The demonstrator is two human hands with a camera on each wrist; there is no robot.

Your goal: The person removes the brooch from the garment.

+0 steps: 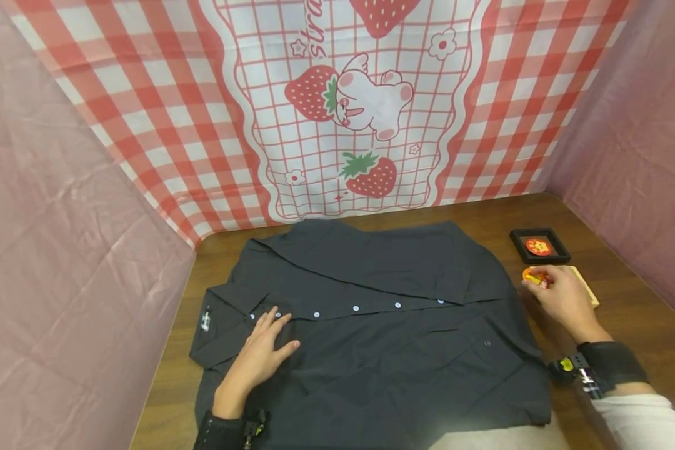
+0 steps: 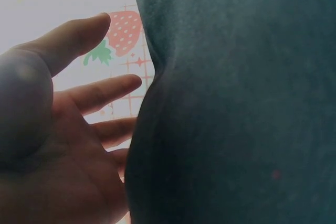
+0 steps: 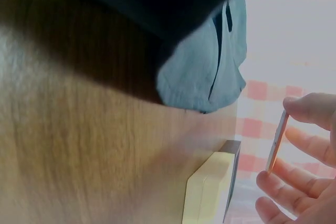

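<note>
A dark grey button-up shirt (image 1: 382, 369) lies spread on the table, its collar (image 1: 225, 325) at the left and a row of pale buttons (image 1: 356, 308) across it. My left hand (image 1: 261, 350) lies over the shirt near the collar with spread fingers. Off the shirt's right side, my right hand (image 1: 565, 303) pinches a thin round orange-and-yellow disc (image 1: 529, 275) between thumb and fingers. The disc (image 3: 277, 142) shows edge-on in the right wrist view, above the table. Dark cloth (image 2: 236, 98) fills much of the left wrist view, hiding some fingertips.
A black square frame (image 1: 517, 245) with a red round star piece (image 1: 539, 247) sits at the back right. Partly behind my right hand is a pale yellow block (image 1: 589, 292). A red-checked strawberry cloth (image 1: 169, 125) hangs behind; pink cloth (image 1: 62, 250) lines both sides.
</note>
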